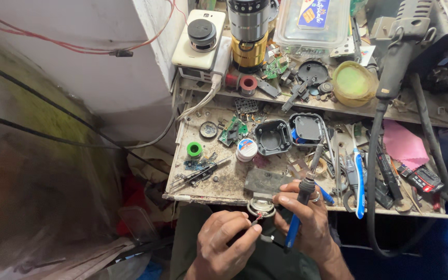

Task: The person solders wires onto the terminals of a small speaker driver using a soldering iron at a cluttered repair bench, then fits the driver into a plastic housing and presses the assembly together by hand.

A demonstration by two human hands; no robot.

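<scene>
An electronics repair workshop (cluttered): soldering iron, circuit boards, solder spool.

Two hands — left hand, right hand — one soldering iron, one green tape roll, two black square housings.

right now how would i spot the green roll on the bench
Start at the cluttered, grimy workbench and go to its left end. The small green ring-shaped tape roll lies flat there, left of the round white tin. It is the only bright green ring on that lower surface.
</scene>
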